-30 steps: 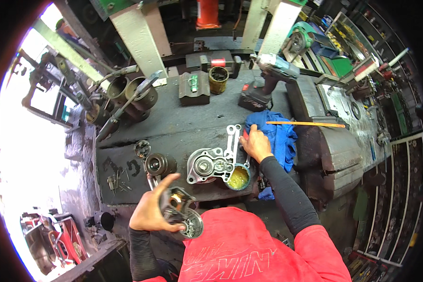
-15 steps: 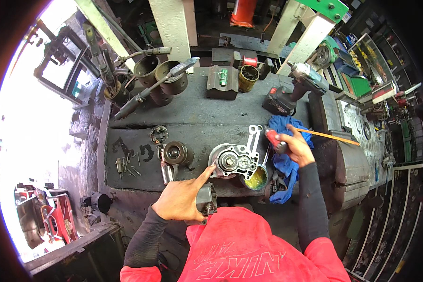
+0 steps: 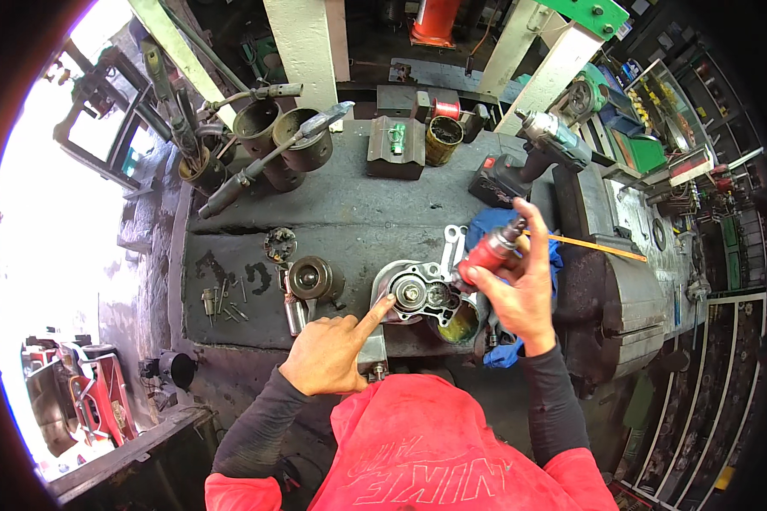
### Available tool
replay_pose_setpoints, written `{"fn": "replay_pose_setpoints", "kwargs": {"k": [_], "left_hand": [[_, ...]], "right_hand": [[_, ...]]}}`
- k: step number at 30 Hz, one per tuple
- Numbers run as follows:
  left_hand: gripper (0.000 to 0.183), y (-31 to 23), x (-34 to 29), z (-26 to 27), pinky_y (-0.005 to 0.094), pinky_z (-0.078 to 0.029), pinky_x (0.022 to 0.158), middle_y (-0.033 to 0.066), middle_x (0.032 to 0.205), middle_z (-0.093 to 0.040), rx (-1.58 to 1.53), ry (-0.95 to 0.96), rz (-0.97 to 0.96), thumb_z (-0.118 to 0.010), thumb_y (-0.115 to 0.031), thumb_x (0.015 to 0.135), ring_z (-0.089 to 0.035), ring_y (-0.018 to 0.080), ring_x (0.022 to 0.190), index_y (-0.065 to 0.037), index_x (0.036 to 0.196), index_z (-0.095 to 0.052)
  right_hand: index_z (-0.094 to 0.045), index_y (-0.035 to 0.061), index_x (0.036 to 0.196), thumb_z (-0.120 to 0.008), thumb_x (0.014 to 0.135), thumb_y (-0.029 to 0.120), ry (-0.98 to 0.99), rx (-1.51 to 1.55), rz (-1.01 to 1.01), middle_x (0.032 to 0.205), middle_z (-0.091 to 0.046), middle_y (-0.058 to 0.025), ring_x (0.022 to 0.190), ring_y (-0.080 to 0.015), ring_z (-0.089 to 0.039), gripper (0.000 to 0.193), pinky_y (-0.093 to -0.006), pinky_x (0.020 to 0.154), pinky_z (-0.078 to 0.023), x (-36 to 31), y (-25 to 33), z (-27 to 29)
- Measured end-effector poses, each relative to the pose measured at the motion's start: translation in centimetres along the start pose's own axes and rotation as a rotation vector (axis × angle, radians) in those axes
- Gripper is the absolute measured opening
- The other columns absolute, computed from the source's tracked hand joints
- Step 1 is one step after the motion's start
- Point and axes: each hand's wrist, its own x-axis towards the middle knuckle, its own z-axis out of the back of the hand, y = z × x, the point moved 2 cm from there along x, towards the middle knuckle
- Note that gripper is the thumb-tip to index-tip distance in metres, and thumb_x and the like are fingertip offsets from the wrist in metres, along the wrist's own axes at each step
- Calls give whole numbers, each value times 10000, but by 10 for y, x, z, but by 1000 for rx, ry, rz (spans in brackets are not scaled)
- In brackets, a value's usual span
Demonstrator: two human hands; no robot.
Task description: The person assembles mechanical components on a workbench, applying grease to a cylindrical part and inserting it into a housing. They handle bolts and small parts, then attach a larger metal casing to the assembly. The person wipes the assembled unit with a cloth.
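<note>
My left hand (image 3: pixel 328 353) is wrapped partly round a grey metal housing (image 3: pixel 373 347). Its index finger stretches out to the round bearing face of the open gear casing (image 3: pixel 411 292), while the other fingers are curled and partly hidden. Above the casing's right side, my right hand (image 3: pixel 520 294) grips a small red power tool (image 3: pixel 488 258), whose dark metal tip points up and away to the right. Two shiny wrenches (image 3: pixel 453 243) lie behind the casing. A tin of yellowish grease (image 3: pixel 460 325) stands beside it, partly covered by the casing.
Left of the casing are a dark round metal part (image 3: pixel 313 277) and several small pins (image 3: pixel 230 307). A cordless impact wrench (image 3: pixel 545 149), blue cloth (image 3: pixel 494 220), thin orange rod (image 3: pixel 596 247) and big bench vise (image 3: pixel 631 315) stand right. Dark metal cups (image 3: pixel 305 153) and a V-block (image 3: pixel 395 160) sit behind.
My right hand has moved left and nearer with the red tool, turning it so its dark tip points up. My left index finger has slid slightly further onto the casing.
</note>
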Motion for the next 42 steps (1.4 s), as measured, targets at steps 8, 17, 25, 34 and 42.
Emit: {"fn": "replay_pose_setpoints", "kwargs": {"k": [8, 17, 25, 34, 42], "left_hand": [[1288, -5, -2, -4, 506, -573, 672, 180, 813, -662, 7, 12, 41, -867, -325, 630, -705, 398, 736, -163, 1724, -207], [1313, -3, -2, -8, 514, -572, 652, 201, 801, -679, -35, 32, 67, -879, -297, 604, -729, 416, 764, -168, 1718, -196], [1332, -4, -2, -7, 519, -569, 673, 194, 814, -686, -29, 10, 82, -922, -326, 581, -727, 417, 772, -167, 1707, -228], [1370, -2, 0, -4, 516, -568, 716, 189, 858, -703, -20, 72, 93, -964, -353, 565, -728, 423, 814, -146, 1703, -231], [1363, 1, 1, -4, 525, -577, 692, 204, 848, -708, -36, 67, 69, -960, -318, 589, -740, 426, 818, -193, 1712, -196]], "right_hand": [[-485, 108, 1469, -875, 806, -56, 88, -256, 570, 1310, -675, -194, 1122, -364, -726, 787, -412, 890, -613, 9, -17, -42], [-526, 130, 1426, -840, 826, -52, 109, -265, 593, 1306, -692, -177, 1120, -394, -730, 701, -416, 880, -612, 14, -19, -53], [-538, 118, 1433, -843, 802, -69, 155, -366, 585, 1305, -693, -173, 1128, -380, -726, 725, -417, 913, -601, 15, -21, -54], [-458, 64, 1449, -877, 833, -49, -11, -302, 541, 1273, -667, -238, 1073, -364, -717, 754, -437, 886, -604, -51, 12, -33], [-468, 104, 1372, -910, 818, 23, 0, -461, 597, 1236, -699, -270, 949, -419, -771, 713, -428, 704, -636, -89, 0, -65]]}}
